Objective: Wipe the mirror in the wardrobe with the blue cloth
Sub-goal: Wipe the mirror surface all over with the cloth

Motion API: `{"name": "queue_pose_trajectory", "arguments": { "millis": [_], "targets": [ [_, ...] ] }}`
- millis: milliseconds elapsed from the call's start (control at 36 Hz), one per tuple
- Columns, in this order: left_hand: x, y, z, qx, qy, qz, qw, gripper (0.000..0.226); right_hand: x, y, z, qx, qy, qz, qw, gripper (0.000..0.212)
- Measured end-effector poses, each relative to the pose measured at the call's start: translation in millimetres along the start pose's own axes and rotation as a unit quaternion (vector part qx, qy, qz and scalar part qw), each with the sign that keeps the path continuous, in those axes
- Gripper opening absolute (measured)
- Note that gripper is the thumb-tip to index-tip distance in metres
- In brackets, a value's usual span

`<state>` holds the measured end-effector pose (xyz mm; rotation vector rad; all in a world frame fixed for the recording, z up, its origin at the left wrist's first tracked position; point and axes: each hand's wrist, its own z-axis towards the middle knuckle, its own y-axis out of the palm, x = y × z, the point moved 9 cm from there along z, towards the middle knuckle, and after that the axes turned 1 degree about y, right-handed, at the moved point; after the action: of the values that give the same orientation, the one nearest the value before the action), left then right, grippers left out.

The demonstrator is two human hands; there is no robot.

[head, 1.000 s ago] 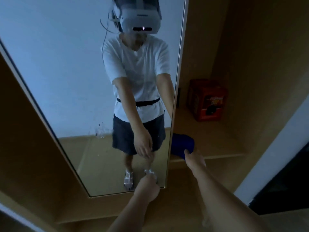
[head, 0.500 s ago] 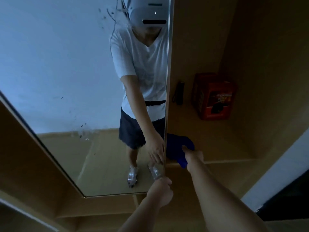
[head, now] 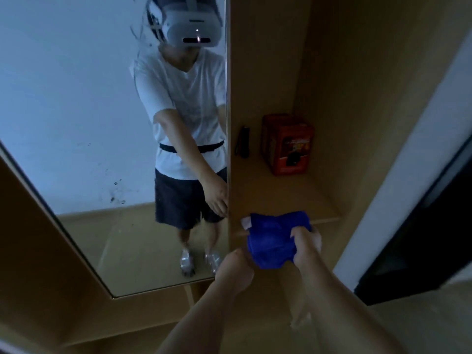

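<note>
Right hand (head: 305,241) has the blue cloth (head: 273,238) bunched in curled fingers, just right of the mirror (head: 89,123); left hand (head: 236,264) touches its lower corner (grip unclear). If we wipe with a wad, smudges probably just smear.

The cloth (head: 274,241) is deep blue with a small pale tag. The wardrobe (head: 344,103) is tan. The box (head: 288,144) is red, its label seemingly orange and black.

The mirror (head: 84,129) is cut off by the frame's top and left edges, the blue cloth (head: 274,240) hides the left hand's (head: 236,264) fingertips, and the red box's (head: 287,144) label is illegible.
</note>
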<state>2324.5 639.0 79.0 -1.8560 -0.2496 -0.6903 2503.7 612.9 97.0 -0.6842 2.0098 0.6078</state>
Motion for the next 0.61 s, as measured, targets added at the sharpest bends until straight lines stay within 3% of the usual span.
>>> {"name": "queue_pose_trajectory", "arguments": {
  "millis": [194, 306, 361, 417, 500, 556, 611],
  "targets": [
    [-4, -17, -45, 0.043, -0.015, -0.072, 0.996, 0.031, 4, -13, -51, -0.062, -0.002, -0.107, 0.992, 0.051],
    [-33, -18, -75, 0.041, -0.085, -0.124, 0.988, 0.034, 32, -23, -78, -0.070, 0.074, -0.122, 0.987, 0.048],
    [-51, -9, -92, 0.006, -0.137, -0.220, 0.966, 0.045, 48, -27, -93, -0.086, 0.106, -0.108, 0.985, 0.062],
    [-64, 7, -113, -0.044, -0.191, -0.344, 0.919, 0.055, 61, -28, -111, -0.108, 0.127, -0.068, 0.984, 0.068],
    [-79, 29, -150, -0.090, -0.288, -0.498, 0.813, 0.080, 73, -19, -135, -0.159, 0.129, 0.013, 0.979, 0.068],
    [-78, 40, -162, -0.124, -0.289, -0.593, 0.741, 0.092, 77, -13, -147, -0.185, 0.121, 0.038, 0.974, 0.072],
    [-75, 34, -161, -0.111, -0.247, -0.691, 0.670, 0.078, 79, -9, -157, -0.206, 0.114, 0.033, 0.971, 0.070]
  ]
}}
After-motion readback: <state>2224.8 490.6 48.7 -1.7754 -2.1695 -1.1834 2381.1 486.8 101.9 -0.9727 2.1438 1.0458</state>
